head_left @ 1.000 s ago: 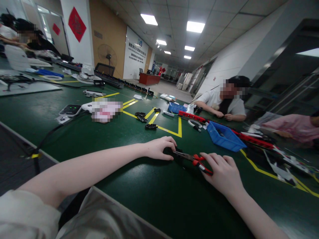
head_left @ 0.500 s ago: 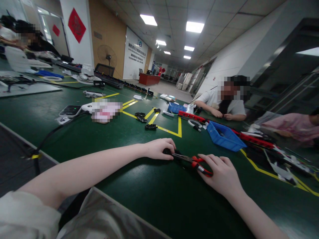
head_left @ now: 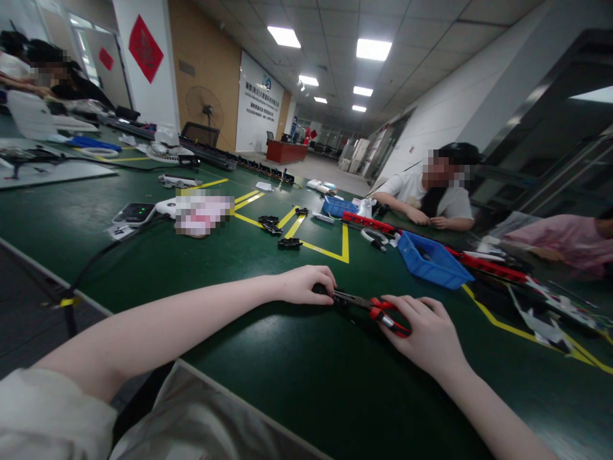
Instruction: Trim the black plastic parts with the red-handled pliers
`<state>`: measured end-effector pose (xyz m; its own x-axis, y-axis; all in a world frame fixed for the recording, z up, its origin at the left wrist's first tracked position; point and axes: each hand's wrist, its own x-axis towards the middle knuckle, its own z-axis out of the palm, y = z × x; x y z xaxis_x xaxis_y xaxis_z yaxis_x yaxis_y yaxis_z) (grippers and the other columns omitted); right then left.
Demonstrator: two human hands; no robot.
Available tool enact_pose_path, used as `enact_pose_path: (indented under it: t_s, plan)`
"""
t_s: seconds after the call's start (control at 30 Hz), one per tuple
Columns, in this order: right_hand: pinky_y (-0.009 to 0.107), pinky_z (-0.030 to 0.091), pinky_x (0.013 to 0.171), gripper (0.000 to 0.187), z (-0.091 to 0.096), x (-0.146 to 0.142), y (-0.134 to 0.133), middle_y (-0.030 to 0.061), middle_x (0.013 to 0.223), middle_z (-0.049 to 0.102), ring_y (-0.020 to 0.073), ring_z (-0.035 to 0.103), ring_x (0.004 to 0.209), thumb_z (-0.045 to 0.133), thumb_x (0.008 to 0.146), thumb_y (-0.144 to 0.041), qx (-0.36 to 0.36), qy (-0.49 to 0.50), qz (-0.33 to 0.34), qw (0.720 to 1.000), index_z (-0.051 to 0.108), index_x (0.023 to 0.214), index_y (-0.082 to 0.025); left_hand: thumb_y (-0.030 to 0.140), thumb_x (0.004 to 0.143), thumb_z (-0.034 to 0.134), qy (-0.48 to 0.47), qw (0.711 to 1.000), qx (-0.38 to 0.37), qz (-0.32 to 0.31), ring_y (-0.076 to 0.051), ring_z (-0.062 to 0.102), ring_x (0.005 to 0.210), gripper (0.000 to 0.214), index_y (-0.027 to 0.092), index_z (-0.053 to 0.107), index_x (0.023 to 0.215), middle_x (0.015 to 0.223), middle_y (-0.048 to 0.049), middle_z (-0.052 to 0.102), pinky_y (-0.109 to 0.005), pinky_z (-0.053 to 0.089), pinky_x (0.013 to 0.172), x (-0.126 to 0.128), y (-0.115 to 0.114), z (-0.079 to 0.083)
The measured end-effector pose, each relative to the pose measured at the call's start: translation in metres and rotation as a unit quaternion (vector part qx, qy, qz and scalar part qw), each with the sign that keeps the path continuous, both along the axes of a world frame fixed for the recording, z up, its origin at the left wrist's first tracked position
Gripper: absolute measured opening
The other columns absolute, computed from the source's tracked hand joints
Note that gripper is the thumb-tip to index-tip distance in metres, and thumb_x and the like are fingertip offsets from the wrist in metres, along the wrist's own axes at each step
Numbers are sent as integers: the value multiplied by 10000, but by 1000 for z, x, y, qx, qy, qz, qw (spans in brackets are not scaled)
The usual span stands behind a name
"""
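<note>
Red-and-black pliers (head_left: 378,313) are gripped by their handles in my right hand (head_left: 426,329). Their long narrow jaws point left and meet a small black part (head_left: 322,289). My left hand (head_left: 306,284) pinches that part between thumb and fingers, just above the green table. Exactly where the jaw tips bite is hard to make out. Beyond my left hand, several similar-looking black pieces (head_left: 290,243) lie within and beside yellow tape lines.
A blue bin (head_left: 431,260) stands to the right, beside a long red strip (head_left: 371,223). A smaller blue bin (head_left: 339,206) is farther back. A white device with a black cable (head_left: 134,214) lies left. Across the table sits a person (head_left: 445,191).
Both hands hold nearly the same place. The pliers have shifted very slightly to the right; the small black part remains in my left fingers.
</note>
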<state>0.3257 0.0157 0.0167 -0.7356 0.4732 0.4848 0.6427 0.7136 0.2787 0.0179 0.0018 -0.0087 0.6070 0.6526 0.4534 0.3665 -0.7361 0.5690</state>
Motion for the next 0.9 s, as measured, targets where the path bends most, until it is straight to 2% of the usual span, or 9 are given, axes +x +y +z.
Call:
enact_pose_path:
  t_s: [0.9]
  plan:
    - [403,407,833,274,0,-4,0,71,950,717,218,646,791,587,834,-340,18,-13,27,999,616,1054,-179,260,880,666,17,1000,-7,10,-190,629,1025,120,142,682,893,1109,-94,638,-315,477,939,0,1,2]
